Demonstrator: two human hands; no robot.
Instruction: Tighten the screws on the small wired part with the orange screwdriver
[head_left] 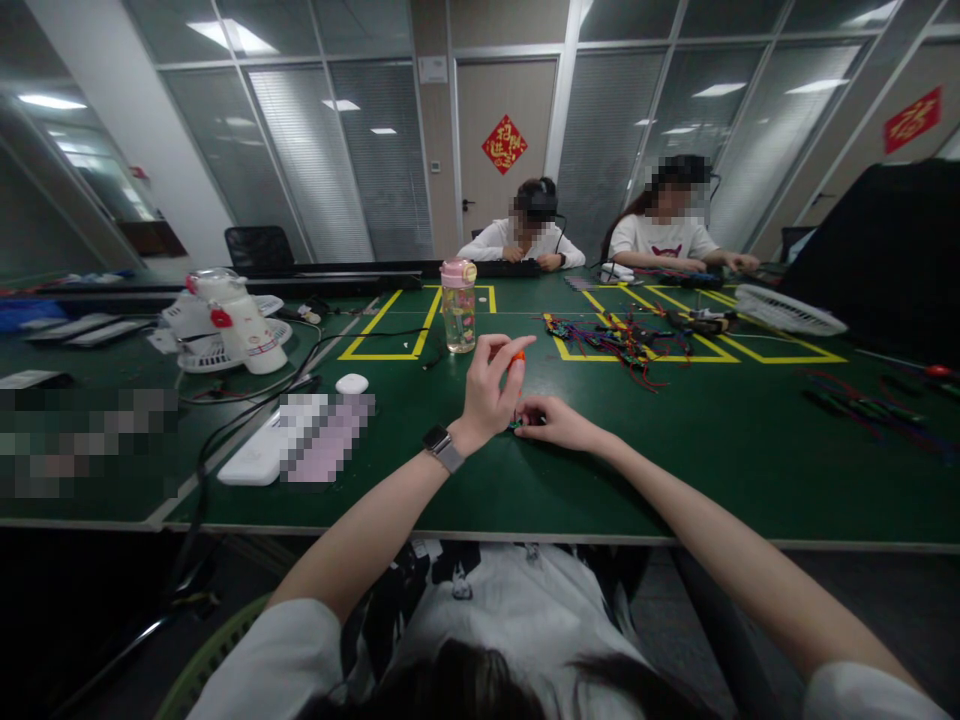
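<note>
**A:** How much room is there around the hands?

**B:** Plenty. Both work a little in from the near edge of the green table (675, 480), and the surface to the right of them lies bare up to the yellow tape outlines (780, 355). To the left, a white flat device (251, 462) and a small white round piece (352, 383) lie near, though not touching either hand.

**A:** And the hands themselves?

**B:** The left hand (486, 392), with a watch (442, 447) on the wrist, is lifted off the table, thumb and forefinger pinched on a tiny orange piece (517, 357). The right hand (556, 422) rests on the table just below it, fingers curled about a small dark part (517, 425) (too small to make out further).

**A:** Any containers?

**B:** A clear bottle (458, 305) with a pink lid stands upright beyond the hands, at the edge of a taped rectangle. I cannot tell how full it is. A white jug-like appliance (238, 322) stands well to the left.

**A:** Further back?

**B:** A tangle of coloured wires (619, 342) lies loose on the table, and two other people sit at the far edge.
</note>
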